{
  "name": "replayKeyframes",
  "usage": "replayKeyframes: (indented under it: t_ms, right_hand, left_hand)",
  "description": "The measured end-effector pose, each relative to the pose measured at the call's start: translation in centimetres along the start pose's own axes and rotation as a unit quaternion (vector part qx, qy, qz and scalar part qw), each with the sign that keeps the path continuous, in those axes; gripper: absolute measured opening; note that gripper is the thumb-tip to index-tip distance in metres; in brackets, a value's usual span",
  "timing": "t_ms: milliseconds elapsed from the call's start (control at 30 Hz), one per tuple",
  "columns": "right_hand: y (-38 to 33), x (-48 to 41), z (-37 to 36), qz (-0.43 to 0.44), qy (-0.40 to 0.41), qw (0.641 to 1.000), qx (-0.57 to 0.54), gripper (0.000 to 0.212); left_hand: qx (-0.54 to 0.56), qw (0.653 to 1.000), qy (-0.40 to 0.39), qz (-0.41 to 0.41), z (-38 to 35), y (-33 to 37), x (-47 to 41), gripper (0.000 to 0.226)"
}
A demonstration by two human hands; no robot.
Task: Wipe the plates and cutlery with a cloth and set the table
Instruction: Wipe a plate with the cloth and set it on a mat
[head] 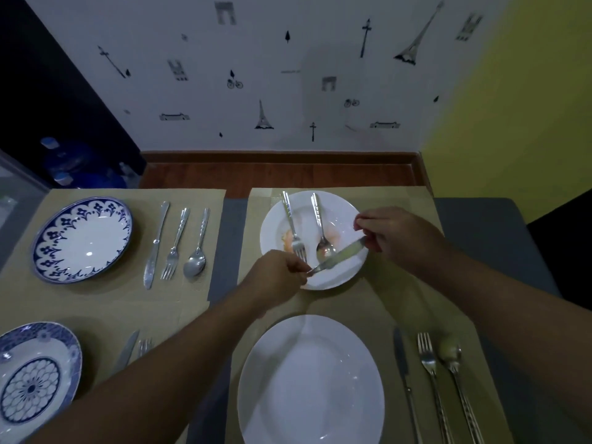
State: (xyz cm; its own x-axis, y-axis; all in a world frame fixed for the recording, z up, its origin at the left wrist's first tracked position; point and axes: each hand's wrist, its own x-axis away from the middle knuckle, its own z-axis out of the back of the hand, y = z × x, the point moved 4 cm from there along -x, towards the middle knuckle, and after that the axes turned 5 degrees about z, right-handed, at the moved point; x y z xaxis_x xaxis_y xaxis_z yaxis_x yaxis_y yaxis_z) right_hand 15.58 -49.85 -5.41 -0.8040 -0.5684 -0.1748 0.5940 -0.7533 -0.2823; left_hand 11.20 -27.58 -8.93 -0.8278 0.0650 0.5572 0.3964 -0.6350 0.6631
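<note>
Knife (338, 255): held just above the near-right part of the soiled white plate (339, 200), toward the far-right corner of the table (480, 225). Long axis diagonal, near-left to far-right, with a pale smear along the broad part.

Left hand (282, 272) pinches the narrow near-left end. Right hand (395, 232) pinches the far-right end, fingers curled. Neither hand is nearer.

Fork (293, 229) and spoon (322, 232) lie on the same plate, just beyond the knife. No cloth in view.

Judgement: wiping needs one hand freed, and the stroke should follow the axis.

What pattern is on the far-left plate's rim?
The far-left plate has a dark blue floral, scalloped border; head view.
</note>
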Motion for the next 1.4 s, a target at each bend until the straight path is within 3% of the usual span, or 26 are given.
replayKeyframes:
  t_ms: [67,133,233,367,467,567,700,833,933,1067,1233,1400]
  right_hand:
    - [1.2,1.9,0.2,-0.027,0.008,0.999,-0.016,0.029]
    - [2.7,4.2,0.4,-0.051,0.020,0.998,-0.041,0.028]
    - [4.2,7.5,0.8,-0.071,0.040,0.995,-0.058,0.026]
    - [3.7,10.4,1.0,-0.029,0.052,0.998,-0.028,0.026]
    - [4.6,12.2,0.2,-0.064,0.048,0.995,-0.051,0.035]
    - [5.2,12.9,-0.5,-0.066,0.038,0.995,-0.070,0.027]
    - [5.7,13.2,-1.1,-0.061,0.025,0.994,-0.085,0.037]
    - [6.4,13.3,-1.8,-0.072,0.014,0.993,-0.097,0.032]
    - [6.9,13.2,-2.2,-0.074,0.009,0.992,-0.104,0.028]
    - [7.0,12.7,-1.6,-0.075,0.006,0.992,-0.105,0.029]
    - [7.3,11.8,-1.7,-0.096,0.004,0.992,-0.085,0.026]
    - [7.3,10.4,-1.7,-0.132,-0.022,0.987,-0.090,0.015]
  left_hand:
    - [-0.108,0.992,0.000,-0.061,-0.1,2.7,-1.3,0.020]
    - [-0.237,0.961,0.011,-0.140,-0.5,5.7,-3.1,0.022]
    - [-0.422,0.866,0.028,-0.267,-2.2,10.5,-5.8,0.024]
    - [-0.522,0.739,0.035,-0.424,-6.7,16.0,-8.1,0.021]
    - [-0.580,0.674,-0.006,-0.458,-10.6,17.4,-10.2,0.018]
    - [-0.620,0.636,-0.049,-0.456,-13.5,17.3,-12.4,0.017]
    - [-0.618,0.640,-0.054,-0.453,-14.8,16.6,-14.2,0.021]
    - [-0.537,0.696,0.019,-0.476,-14.9,15.8,-14.1,0.039]
    - [-0.542,0.738,-0.004,-0.402,-15.0,13.7,-13.2,0.070]
    - [-0.607,0.713,-0.032,-0.350,-15.7,11.0,-12.5,0.095]
    - [-0.609,0.730,0.009,-0.309,-15.3,10.2,-12.9,0.098]
    - [-0.546,0.764,0.040,-0.343,-13.5,10.3,-11.1,0.090]
